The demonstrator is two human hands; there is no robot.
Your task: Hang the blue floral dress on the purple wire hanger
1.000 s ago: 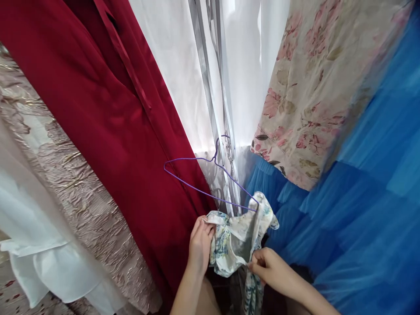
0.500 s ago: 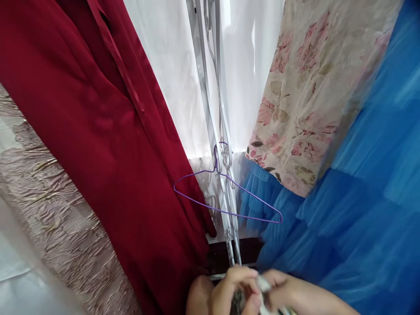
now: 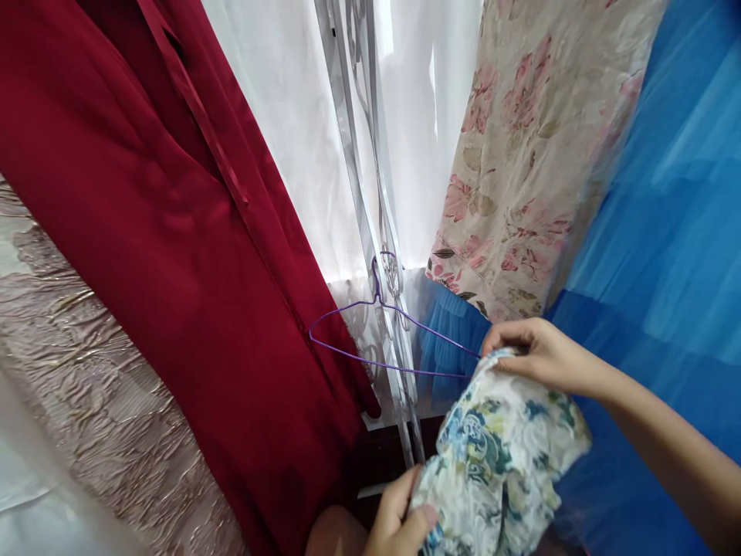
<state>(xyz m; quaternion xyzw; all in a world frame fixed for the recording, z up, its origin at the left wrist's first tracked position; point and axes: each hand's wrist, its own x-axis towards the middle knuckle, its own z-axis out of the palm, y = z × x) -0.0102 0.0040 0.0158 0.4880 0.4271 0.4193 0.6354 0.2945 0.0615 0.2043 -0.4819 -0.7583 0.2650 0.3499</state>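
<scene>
At one end of the purple hanger, the right hand grips the edge of a floral garment; cloth seems to cover that tip, while the hanger's opposite end is bare. Below the hanger, the left hand clasps the garment's side, its bulk between both hands.

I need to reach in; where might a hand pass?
Likely inside the purple hanger, between its wires, left of the patterned garment; metal poles behind, depth unclear. Crowded: the hanger's right end, with that garment and the right hand.
</scene>
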